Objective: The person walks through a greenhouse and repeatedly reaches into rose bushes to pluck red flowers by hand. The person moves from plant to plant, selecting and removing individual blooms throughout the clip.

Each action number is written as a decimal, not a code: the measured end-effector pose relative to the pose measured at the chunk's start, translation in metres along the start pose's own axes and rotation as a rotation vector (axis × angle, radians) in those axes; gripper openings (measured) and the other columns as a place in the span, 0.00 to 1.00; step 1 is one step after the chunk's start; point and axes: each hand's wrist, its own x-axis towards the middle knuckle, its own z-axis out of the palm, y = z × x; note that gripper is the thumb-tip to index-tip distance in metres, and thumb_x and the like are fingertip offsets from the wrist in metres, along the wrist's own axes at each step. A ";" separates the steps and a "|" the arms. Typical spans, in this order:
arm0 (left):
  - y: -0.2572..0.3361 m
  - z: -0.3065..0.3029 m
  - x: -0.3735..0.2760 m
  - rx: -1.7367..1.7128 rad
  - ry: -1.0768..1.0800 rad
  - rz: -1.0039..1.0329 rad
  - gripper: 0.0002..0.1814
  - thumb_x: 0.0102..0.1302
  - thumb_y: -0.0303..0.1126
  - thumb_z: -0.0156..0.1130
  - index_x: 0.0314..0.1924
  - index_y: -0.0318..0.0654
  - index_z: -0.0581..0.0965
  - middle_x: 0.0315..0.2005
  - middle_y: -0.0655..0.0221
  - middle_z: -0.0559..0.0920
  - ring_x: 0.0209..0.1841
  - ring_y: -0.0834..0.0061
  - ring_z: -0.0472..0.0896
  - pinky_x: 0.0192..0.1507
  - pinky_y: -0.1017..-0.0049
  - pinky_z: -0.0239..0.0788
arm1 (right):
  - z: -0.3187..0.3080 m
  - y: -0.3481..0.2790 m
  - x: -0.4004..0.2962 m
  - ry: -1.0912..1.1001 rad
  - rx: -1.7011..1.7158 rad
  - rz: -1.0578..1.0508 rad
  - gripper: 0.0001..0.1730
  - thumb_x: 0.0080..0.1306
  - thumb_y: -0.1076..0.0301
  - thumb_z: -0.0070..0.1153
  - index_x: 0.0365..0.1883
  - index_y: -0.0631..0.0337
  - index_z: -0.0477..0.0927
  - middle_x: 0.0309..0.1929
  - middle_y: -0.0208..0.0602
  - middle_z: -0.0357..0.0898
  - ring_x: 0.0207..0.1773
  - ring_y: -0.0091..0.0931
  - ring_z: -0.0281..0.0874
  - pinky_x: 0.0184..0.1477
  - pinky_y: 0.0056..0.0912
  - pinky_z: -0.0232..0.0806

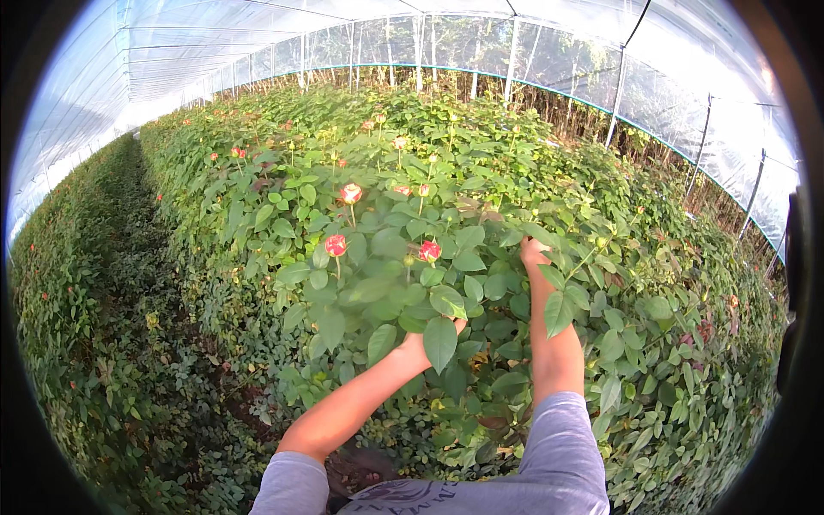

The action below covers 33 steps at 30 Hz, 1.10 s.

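Note:
My left hand (pixel 417 346) reaches into the rose bushes in front of me, its fingers mostly hidden behind green rose leaves (pixel 440 344). Just above it stand a pink-red rose bloom (pixel 429 252) and, further left, another red-and-white rose (pixel 335 245); the leaves between them are blurred. My right hand (pixel 534 250) is stretched further out, among foliage to the right. Leaves cover part of its fingers, and a leafy stem (pixel 582 262) slants beside the wrist. Whether either hand grips a stem is hidden.
A cream-and-pink rose (pixel 351 194) and several other blooms rise above the dense bed. On the left, a narrow dark path (pixel 138 212) runs between plant rows. Metal posts (pixel 513 61) and clear plastic sheeting (pixel 669 90) of the greenhouse stand behind and to the right.

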 end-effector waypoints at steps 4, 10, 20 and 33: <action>0.006 0.019 0.007 0.047 0.102 0.059 0.25 0.61 0.37 0.52 0.58 0.41 0.64 0.58 0.57 0.68 0.58 0.58 0.69 0.57 0.58 0.63 | 0.009 0.047 -0.045 -0.030 0.616 -0.166 0.18 0.54 0.53 0.57 0.44 0.44 0.76 0.40 0.28 0.76 0.47 0.26 0.71 0.47 0.34 0.68; 0.022 0.025 0.020 -0.774 0.200 -0.086 0.25 0.57 0.31 0.55 0.57 0.39 0.68 0.54 0.55 0.71 0.57 0.59 0.68 0.59 0.62 0.59 | 0.029 0.097 -0.149 -0.206 2.690 0.578 0.17 0.55 0.56 0.58 0.43 0.47 0.80 0.35 0.41 0.82 0.40 0.36 0.81 0.45 0.41 0.72; 0.071 -0.013 0.001 -0.531 0.373 0.168 0.19 0.54 0.23 0.59 0.48 0.39 0.75 0.59 0.54 0.69 0.63 0.58 0.65 0.62 0.60 0.57 | 0.059 0.145 -0.263 0.712 3.128 0.701 0.19 0.61 0.71 0.51 0.52 0.61 0.73 0.42 0.44 0.79 0.46 0.36 0.78 0.49 0.38 0.68; 0.144 0.062 -0.338 -0.412 0.302 -1.056 0.26 0.43 0.10 0.49 0.44 0.39 0.76 0.54 0.58 0.71 0.53 0.54 0.71 0.53 0.62 0.65 | 0.088 0.202 -0.525 1.734 2.865 -1.263 0.19 0.58 0.70 0.62 0.48 0.65 0.77 0.48 0.44 0.79 0.48 0.35 0.79 0.49 0.34 0.71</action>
